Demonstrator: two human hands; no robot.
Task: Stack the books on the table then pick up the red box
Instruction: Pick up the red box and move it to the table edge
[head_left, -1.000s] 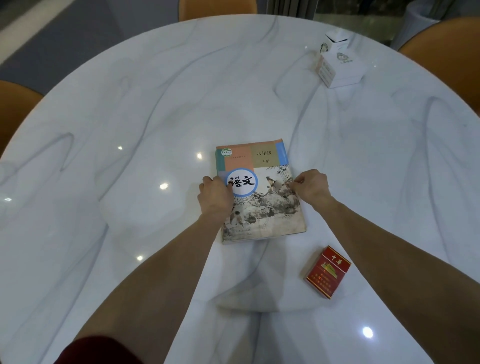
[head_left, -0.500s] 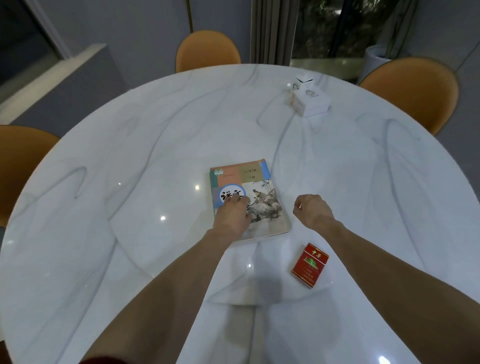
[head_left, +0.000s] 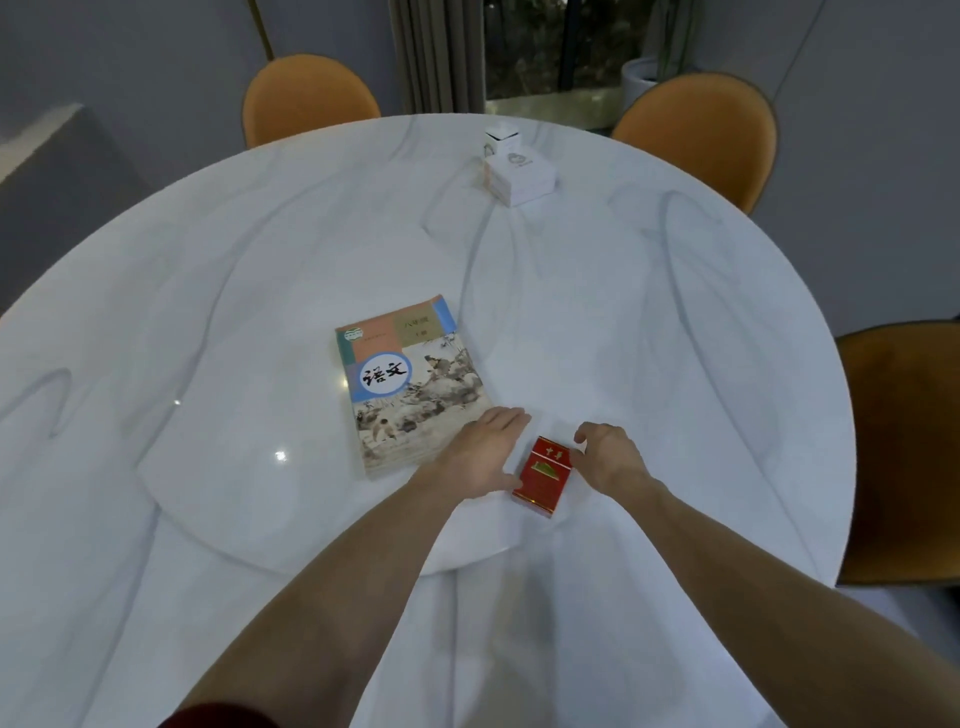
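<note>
A stack of books (head_left: 410, 384) with a painted cover lies on the white marble table (head_left: 623, 312), near its middle. A red box (head_left: 543, 475) lies flat on the table, just right of the stack's near corner. My left hand (head_left: 483, 452) rests palm down between stack and box, fingers stretched out, thumb against the box's left edge. My right hand (head_left: 610, 457) is on the box's right side, its curled fingers pinching the far right corner.
Two white boxes (head_left: 517, 171) stand at the table's far side. Orange chairs ring the table: one at the far left (head_left: 306, 98), one at the far right (head_left: 701, 135), one at the right edge (head_left: 904, 452). A window and curtain are behind.
Both hands have left the books and moved right and toward me to flank the red box. The camera has tilted up, showing more of the room.
</note>
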